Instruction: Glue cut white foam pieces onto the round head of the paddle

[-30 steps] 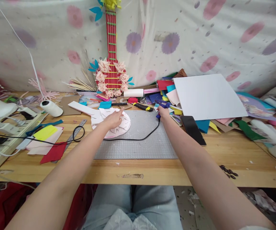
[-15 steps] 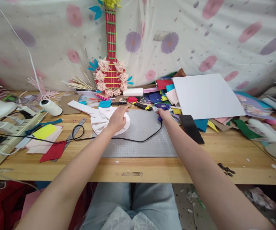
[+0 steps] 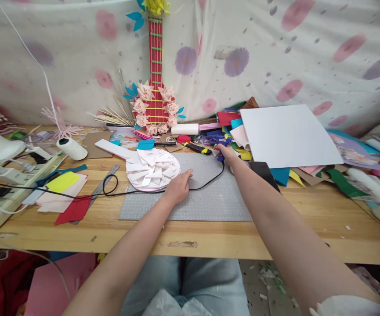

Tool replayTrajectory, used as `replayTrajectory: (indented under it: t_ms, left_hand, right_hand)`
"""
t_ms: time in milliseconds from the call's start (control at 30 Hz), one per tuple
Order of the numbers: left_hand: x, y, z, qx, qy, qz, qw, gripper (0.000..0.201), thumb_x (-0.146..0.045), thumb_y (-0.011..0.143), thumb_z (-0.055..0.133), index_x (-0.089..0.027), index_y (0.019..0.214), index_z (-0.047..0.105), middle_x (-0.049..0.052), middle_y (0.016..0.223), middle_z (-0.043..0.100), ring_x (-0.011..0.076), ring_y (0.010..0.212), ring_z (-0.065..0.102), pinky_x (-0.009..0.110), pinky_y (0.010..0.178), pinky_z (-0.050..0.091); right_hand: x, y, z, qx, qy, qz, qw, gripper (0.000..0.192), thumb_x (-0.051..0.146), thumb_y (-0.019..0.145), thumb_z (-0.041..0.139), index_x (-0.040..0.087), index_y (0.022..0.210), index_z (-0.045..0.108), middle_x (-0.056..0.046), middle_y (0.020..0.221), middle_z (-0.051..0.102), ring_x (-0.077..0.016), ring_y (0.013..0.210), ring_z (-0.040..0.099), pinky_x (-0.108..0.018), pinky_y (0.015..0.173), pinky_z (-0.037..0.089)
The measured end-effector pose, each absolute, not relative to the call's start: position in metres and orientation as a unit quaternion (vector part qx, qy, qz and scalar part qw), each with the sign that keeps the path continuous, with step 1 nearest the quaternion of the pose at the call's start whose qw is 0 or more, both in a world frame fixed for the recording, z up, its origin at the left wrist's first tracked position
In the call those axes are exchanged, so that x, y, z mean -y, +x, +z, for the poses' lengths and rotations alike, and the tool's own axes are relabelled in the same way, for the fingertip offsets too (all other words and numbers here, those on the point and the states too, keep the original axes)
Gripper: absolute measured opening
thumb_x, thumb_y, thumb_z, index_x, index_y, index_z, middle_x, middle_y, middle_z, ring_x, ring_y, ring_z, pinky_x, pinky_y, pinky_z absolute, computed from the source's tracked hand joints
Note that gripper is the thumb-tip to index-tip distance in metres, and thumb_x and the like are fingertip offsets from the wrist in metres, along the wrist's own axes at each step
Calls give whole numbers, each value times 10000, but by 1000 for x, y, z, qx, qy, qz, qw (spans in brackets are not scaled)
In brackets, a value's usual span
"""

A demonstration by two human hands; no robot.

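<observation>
A round white craft piece (image 3: 155, 169), covered with short white paper strips and with a long flat arm to the upper left, lies partly on the grey cutting mat (image 3: 216, 206). My left hand (image 3: 178, 187) rests over the mat just right of that piece, its fingers stretched out and nothing in them. At the mat's back right corner, my right hand (image 3: 227, 152) is closed around the handle of a blue glue gun (image 3: 223, 140). From the handle, a black cord (image 3: 206, 186) runs left across the mat, passing in front of the white piece.
A utility knife (image 3: 199, 149) lies behind the mat. Against the curtain stands a red paper guitar (image 3: 156, 98) with pink flowers. To the right are a white board (image 3: 291, 136) and a phone (image 3: 264, 173). Scraps, a metal ruler (image 3: 110, 172) and a power strip (image 3: 41, 171) sit left.
My left hand has moved off the white piece, rightward and nearer to me, uncovering its strips. My right hand still grips the glue gun. The view has shifted slightly.
</observation>
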State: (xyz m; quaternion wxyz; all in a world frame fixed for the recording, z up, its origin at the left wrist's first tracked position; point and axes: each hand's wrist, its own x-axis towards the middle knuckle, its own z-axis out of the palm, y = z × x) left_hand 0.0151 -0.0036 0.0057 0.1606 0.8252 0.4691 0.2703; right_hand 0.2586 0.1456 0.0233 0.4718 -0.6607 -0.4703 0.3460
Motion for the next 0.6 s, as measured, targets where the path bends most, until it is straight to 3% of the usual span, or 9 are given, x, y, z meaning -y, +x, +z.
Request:
replayTrajectory:
  t_ms: [167, 333, 500, 600]
  left_hand:
    - [2, 18, 6, -512, 806, 252, 157, 601, -44, 755, 365, -97, 1354, 366, 126, 1257, 579, 219, 1160, 525, 385, 1010, 397]
    - [-2, 20, 6, -545, 794, 240, 120, 576, -73, 778, 369, -78, 1354, 370, 160, 1293, 543, 241, 1208, 485, 406, 1044, 358]
    - [-3, 21, 5, -545, 796, 238, 108, 566, -74, 776, 382, -79, 1342, 382, 171, 1300, 540, 261, 1237, 467, 492, 1105, 238]
    - [-2, 21, 6, -544, 794, 244, 116, 570, -67, 760, 406, -80, 1330, 394, 163, 1280, 559, 262, 1213, 488, 476, 1101, 256]
  right_hand:
    - [-150, 259, 21, 501, -682, 329, 419, 135, 320, 634, 576, 192, 662, 547, -3, 554, 515, -142, 530, 468, -265, 487, 384]
    - [-132, 259, 22, 457, -713, 291, 445, 154, 329, 638, 576, 196, 713, 560, -27, 623, 573, -168, 616, 528, -272, 547, 422]
    - [-102, 252, 24, 436, -645, 407, 478, 103, 243, 630, 556, 188, 715, 537, -54, 650, 640, -169, 608, 577, -267, 535, 440]
    - [-89, 247, 23, 441, -615, 437, 486, 75, 229, 624, 553, 180, 677, 535, -66, 629, 641, -162, 592, 574, -256, 516, 434]
